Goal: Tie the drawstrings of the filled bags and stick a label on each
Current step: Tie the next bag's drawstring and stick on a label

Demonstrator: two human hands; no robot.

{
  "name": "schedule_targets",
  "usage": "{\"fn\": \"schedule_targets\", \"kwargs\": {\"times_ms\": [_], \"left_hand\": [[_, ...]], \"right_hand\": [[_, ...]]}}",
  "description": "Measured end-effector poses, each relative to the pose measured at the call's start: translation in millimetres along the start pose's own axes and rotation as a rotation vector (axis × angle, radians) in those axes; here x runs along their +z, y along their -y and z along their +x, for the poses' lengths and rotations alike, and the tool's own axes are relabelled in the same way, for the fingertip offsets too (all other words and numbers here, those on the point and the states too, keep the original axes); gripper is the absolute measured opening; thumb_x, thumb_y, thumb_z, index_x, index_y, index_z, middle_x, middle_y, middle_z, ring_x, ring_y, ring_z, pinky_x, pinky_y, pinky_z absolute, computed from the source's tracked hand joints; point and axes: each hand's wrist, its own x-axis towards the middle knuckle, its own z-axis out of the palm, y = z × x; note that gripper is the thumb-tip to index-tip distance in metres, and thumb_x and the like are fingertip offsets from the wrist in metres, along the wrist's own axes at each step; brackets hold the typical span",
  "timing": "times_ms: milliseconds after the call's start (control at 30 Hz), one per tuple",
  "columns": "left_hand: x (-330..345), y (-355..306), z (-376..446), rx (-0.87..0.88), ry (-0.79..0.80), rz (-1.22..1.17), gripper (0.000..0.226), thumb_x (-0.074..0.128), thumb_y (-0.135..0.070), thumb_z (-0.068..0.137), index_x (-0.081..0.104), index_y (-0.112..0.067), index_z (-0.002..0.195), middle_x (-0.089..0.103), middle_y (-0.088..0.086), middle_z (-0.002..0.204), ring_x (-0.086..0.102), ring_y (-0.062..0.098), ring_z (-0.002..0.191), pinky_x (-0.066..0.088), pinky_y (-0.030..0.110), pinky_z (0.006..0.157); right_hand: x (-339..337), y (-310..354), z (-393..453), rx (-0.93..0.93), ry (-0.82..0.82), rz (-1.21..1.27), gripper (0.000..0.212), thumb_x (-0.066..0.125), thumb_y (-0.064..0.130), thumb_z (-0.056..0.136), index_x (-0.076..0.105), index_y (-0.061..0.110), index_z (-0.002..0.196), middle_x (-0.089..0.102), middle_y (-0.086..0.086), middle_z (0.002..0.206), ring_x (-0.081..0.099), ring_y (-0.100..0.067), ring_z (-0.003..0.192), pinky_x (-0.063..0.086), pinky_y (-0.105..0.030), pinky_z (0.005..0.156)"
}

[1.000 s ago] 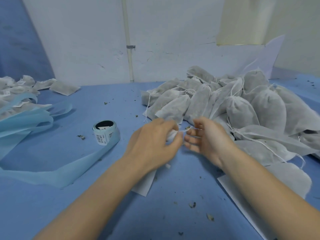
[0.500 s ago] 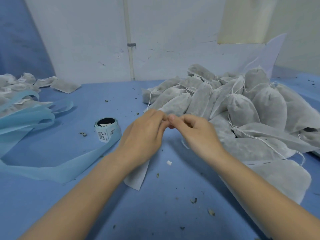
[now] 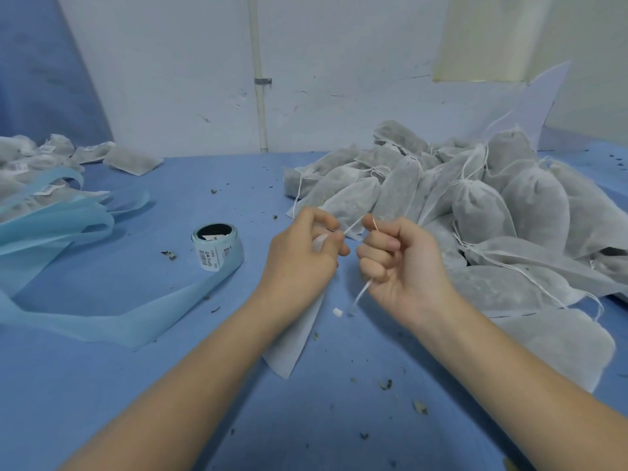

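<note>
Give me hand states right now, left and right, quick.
Left hand: closed, fingers pinching the drawstring at the bag mouth.
Right hand: closed, fingers curled round the same drawstring.

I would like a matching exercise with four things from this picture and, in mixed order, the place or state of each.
Things:
1. label roll
2. drawstring
3. pile of filled bags
4. light blue strip

Places or states:
A. heaped at the right of the table
B. stands left of the left hand
C. stretched between both hands
D. lies loose across the table's left side

Pairs: 1-B, 2-C, 3-A, 4-D
</note>
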Motion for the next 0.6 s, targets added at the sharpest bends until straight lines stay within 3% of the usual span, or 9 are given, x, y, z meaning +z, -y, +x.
{"fn": "schedule_targets", "kwargs": {"times_ms": [200,367,500,600], "left_hand": [[1.9,0.8,-6.9,0.016,-0.092,-0.004,0.008,0.059,-0.016,0.089,0.059,-0.019,0.081,0.067,-0.014,0.074,0.060,0.007,0.077,0.046,0.022,0.074],[2.6,1.8,-8.8,0.047,-0.145,0.032,0.010,0.061,-0.022,0.088,0.062,-0.022,0.078,0.065,-0.023,0.073,0.055,-0.002,0.074,0.038,0.008,0.065],[3.3,3.3,-7.4,0.016,-0.136,0.026,0.013,0.061,-0.031,0.088,0.066,-0.023,0.079,0.069,-0.015,0.072,0.061,-0.001,0.079,0.042,0.011,0.070],[3.9,5.1,-5.7,-0.007,-0.160,0.022,0.013,0.061,-0.028,0.088,0.069,-0.024,0.078,0.068,-0.018,0.076,0.060,-0.002,0.080,0.042,0.012,0.071]], "right_hand": [[-7.2,-2.1,2.6,-0.010,0.123,-0.241,0.034,0.039,0.006,0.083,0.065,0.010,0.105,0.034,0.008,0.051,0.021,-0.004,0.038,0.015,-0.015,0.035],[-7.2,-3.9,0.8,-0.169,0.094,-0.837,0.044,0.042,0.004,0.086,0.068,0.026,0.114,0.039,0.009,0.054,0.027,-0.005,0.044,0.025,-0.012,0.039],[-6.6,-6.0,-1.8,-0.290,0.063,-1.145,0.045,0.043,0.008,0.090,0.065,0.031,0.122,0.040,0.014,0.051,0.036,-0.002,0.048,0.031,-0.007,0.046],[-5.4,-7.8,-4.4,-0.426,0.041,-1.319,0.040,0.046,0.006,0.089,0.065,0.029,0.116,0.046,0.011,0.051,0.044,-0.001,0.049,0.034,-0.009,0.051]]}}
